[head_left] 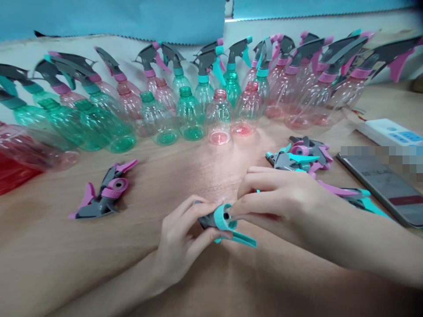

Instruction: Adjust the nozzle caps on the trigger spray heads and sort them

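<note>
My left hand (185, 233) is closed round a grey spray head with a teal collar (222, 218) and a teal trigger. The collar's open underside faces right, with a dark hole in its middle. At that opening, the fingertips of my right hand (274, 193) are pinched together; whatever they hold is hidden. Past my right hand lies a pile of loose spray heads (294, 154) in grey, teal and pink. To the left, grey and pink spray heads (114, 187) lie on the table.
Green bottles (191, 114) and pink bottles (219, 119) stand in rows along the back, many wearing spray heads. A phone (380, 189) and a white power strip (393, 132) lie at the right. A red plastic item (16, 169) sits at the left edge.
</note>
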A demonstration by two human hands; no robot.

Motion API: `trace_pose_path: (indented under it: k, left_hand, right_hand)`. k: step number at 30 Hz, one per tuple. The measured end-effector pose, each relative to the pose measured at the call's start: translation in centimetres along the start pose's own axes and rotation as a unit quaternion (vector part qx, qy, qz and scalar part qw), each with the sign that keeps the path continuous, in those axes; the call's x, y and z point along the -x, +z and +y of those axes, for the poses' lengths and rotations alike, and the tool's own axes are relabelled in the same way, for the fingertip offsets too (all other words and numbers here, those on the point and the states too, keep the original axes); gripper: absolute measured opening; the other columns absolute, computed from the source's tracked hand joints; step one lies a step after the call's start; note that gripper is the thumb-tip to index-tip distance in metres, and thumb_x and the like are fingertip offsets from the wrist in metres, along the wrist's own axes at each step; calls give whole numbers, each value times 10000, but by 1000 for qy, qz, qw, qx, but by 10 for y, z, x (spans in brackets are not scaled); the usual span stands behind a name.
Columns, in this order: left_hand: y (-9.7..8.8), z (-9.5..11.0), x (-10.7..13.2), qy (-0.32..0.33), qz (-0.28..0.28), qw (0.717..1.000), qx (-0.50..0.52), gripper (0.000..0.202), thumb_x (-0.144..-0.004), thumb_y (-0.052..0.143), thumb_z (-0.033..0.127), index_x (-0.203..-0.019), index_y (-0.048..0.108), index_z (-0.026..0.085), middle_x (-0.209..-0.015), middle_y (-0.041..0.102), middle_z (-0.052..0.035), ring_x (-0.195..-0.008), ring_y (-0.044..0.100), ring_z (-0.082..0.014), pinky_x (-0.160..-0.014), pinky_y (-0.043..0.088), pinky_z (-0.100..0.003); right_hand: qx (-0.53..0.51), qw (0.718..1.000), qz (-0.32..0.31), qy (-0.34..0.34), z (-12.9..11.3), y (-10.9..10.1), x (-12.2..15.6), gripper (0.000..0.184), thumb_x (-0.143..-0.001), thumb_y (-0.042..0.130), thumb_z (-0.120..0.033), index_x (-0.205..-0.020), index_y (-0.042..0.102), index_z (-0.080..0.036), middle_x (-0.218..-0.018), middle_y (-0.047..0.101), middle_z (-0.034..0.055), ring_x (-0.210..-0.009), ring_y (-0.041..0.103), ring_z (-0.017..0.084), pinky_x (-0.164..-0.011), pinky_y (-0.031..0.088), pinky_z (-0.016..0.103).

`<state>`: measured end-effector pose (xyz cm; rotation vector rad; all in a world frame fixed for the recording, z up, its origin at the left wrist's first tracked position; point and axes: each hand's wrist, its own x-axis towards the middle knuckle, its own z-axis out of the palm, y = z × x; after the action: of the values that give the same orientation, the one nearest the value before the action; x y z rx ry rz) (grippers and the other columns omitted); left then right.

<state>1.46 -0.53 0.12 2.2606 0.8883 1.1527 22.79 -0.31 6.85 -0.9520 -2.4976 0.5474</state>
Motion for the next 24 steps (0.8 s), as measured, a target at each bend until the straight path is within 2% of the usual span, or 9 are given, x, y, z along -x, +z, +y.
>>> trace_pose_path:
  k: [7,12,16,19,22,24]
  left_hand:
    - [-2,-1,1,22,-13,1000,4,173,-872,609,260,-1025,596,181,-845,605,-34,-690,594,-125,-572,481,-211]
    - [1,0,-1,-8,20,1000,8,223,-825,666,305,-1007,617,186,-786,598,-14,-657,581,-126,-566,478,-218]
    - [1,3,1,9,6,1000,-29,268,-825,659,336,-1040,613,181,-801,589,-18,-629,574,-113,-541,469,-206]
    - [0,4,3,25,-10,999,-45,288,-855,619,353,-1090,589,189,-818,607,-30,-634,583,-119,-540,475,-211]
    - [2,3,8,24,4,999,-44,311,-855,609,392,-1107,563,215,-809,630,-33,-687,601,-155,-602,498,-257]
    - [4,4,12,-4,18,1000,-22,375,-843,617,419,-1148,515,227,-827,626,-32,-691,612,-160,-609,500,-267]
  right_hand:
    - [-73,997,-4,29,-4,3,0,213,-907,519,-196,-772,682,-212,-839,601,2,-697,543,92,-580,386,210]
    - [4,999,33,12,-2,8,-3,212,-908,508,-201,-829,705,-202,-785,648,19,-723,554,133,-606,380,251]
    - [55,998,0,27,-2,7,-2,203,-881,527,-150,-837,719,-199,-703,667,24,-675,571,153,-615,389,281]
    - [23,999,-35,7,-2,-3,4,188,-894,535,-200,-856,716,-235,-772,695,15,-724,603,151,-648,417,269]
    - [-4,999,-43,20,-6,-15,12,156,-884,564,-341,-955,687,-275,-921,700,1,-836,623,166,-681,443,263]
    - [-15,999,-11,51,-12,-17,17,335,-831,612,-446,-1113,606,-264,-1054,668,13,-929,611,180,-718,457,264]
